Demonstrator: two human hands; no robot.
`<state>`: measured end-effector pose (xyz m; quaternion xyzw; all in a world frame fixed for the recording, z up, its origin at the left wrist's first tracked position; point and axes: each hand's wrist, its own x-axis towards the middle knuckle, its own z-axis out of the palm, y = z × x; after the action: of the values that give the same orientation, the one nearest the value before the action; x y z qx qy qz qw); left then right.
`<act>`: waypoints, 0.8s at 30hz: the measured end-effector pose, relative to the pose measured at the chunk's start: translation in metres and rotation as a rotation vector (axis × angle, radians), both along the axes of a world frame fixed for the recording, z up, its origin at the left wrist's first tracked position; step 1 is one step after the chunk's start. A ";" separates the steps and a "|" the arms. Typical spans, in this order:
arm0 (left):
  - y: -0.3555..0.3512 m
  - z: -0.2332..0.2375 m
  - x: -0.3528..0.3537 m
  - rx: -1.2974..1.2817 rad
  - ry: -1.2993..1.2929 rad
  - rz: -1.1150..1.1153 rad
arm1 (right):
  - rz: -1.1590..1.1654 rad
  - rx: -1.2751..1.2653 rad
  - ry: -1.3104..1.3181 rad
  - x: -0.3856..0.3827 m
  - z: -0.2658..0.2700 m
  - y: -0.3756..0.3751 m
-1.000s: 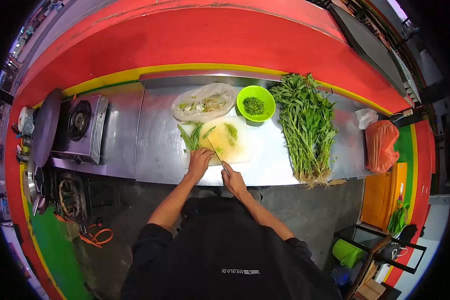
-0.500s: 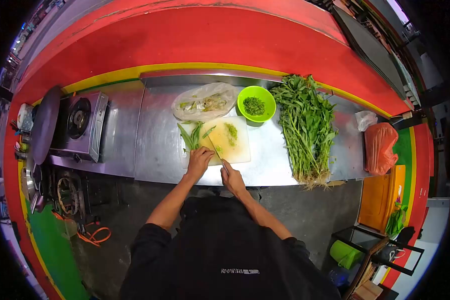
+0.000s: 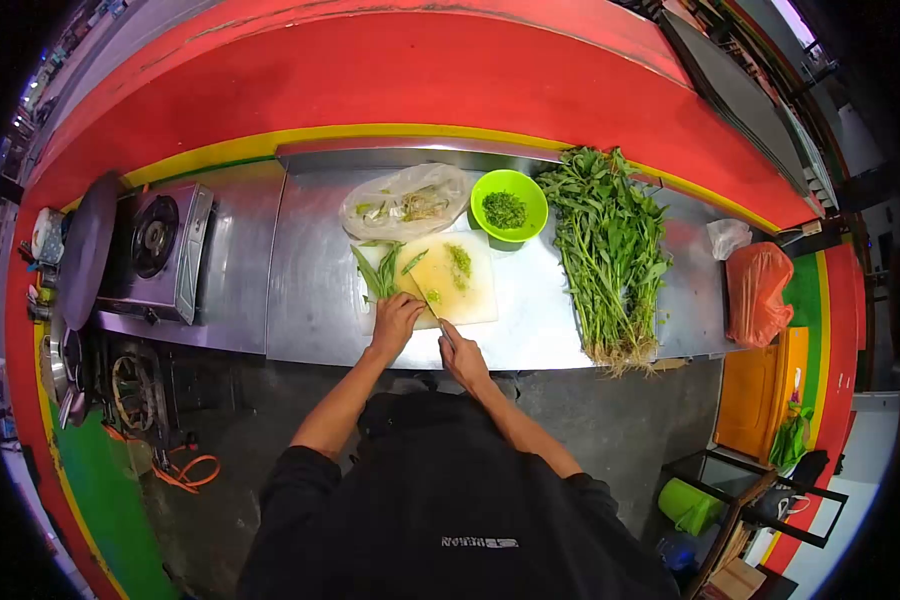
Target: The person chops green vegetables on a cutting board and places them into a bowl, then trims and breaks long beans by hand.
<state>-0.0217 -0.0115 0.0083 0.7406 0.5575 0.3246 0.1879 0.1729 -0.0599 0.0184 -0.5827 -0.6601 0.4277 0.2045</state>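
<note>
My right hand (image 3: pixel 463 358) is closed round the handle of a knife (image 3: pixel 430 308), its narrow blade pointing away over the white cutting board (image 3: pixel 480 290). Just left of the blade, my left hand (image 3: pixel 398 325) has its fingers bent and pressed together on green stalks at the board's near edge; the fingertips partly hide them. Long green leaves (image 3: pixel 375 268) lie beyond that hand, on the board's left side. Finely chopped greens (image 3: pixel 459 264) form a small heap right of the knife, with a few bits close to the blade.
Behind the board stand a clear plastic bag of trimmings (image 3: pixel 395 185) and a lime-green bowl (image 3: pixel 533 226) holding chopped greens. A big bunch of rooted leafy greens (image 3: pixel 610 250) lies to the right, before a red plastic bag (image 3: pixel 758 295). A gas stove (image 3: pixel 192 255) stands left on the steel counter (image 3: pixel 315 310).
The whole view has shifted very slightly. Both hands stay at nearly the same place on the board, and the knife remains beside the left fingers.
</note>
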 end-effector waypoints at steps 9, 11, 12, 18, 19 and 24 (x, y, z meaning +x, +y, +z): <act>0.003 -0.002 0.000 0.027 -0.038 0.005 | -0.040 0.012 0.037 0.004 0.003 -0.009; 0.002 -0.003 0.000 0.013 -0.034 0.006 | -0.040 -0.004 -0.009 0.003 -0.001 -0.010; 0.002 0.000 0.000 0.009 -0.032 0.002 | -0.043 -0.007 -0.008 0.003 -0.002 -0.010; -0.003 0.003 0.000 0.002 -0.003 -0.002 | -0.028 0.069 -0.060 -0.002 0.001 -0.003; -0.005 0.005 0.000 0.010 -0.001 0.015 | -0.042 0.081 -0.031 -0.003 0.002 -0.003; -0.005 0.001 0.001 0.049 0.032 0.033 | -0.052 0.034 0.030 0.002 0.002 -0.011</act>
<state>-0.0212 -0.0165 0.0094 0.7407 0.5645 0.3295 0.1552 0.1750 -0.0704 0.0206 -0.5895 -0.6489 0.4196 0.2352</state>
